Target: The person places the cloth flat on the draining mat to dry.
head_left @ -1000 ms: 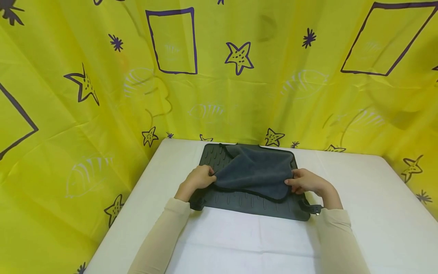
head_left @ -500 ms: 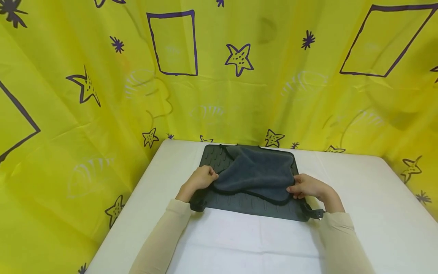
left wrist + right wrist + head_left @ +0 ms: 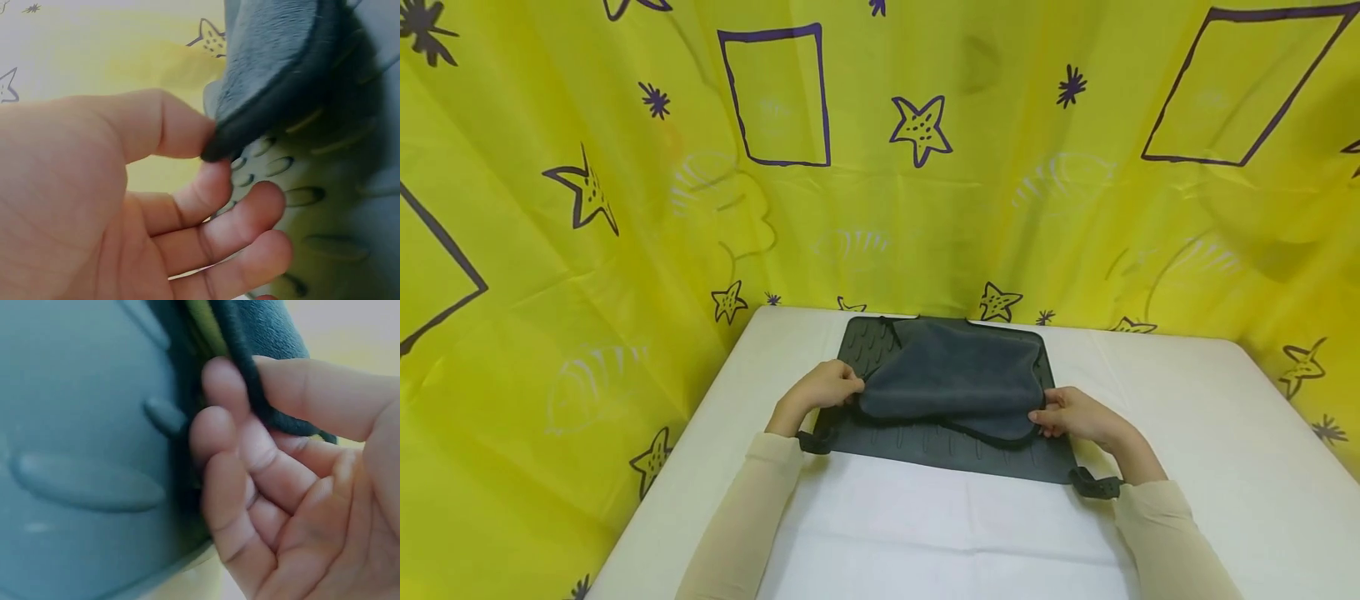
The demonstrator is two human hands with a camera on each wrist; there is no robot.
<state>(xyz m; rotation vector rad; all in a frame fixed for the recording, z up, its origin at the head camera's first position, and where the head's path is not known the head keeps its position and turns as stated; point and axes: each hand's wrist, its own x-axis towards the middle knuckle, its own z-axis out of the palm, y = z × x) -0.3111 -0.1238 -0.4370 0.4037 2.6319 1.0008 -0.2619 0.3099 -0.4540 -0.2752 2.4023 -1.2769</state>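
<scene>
Your left hand [image 3: 820, 388], at 9 o'clock on the blue-grey plush cloth [image 3: 955, 371], pinches its black-bound edge between thumb and forefinger, the other fingers loosely bent. Between your hands that cloth, creased, covers the middle of the dark rubber mat [image 3: 867, 340], whose raised bumps show bare at 10 o'clock and along 6 o'clock. Your right hand [image 3: 1078, 417], at about 4 o'clock on the cloth, pinches its edge between thumb and fingers. The white surface [image 3: 1165, 400] carries the mat; a yellow starfish-print curtain [image 3: 880, 200] hangs at 12 o'clock.
</scene>
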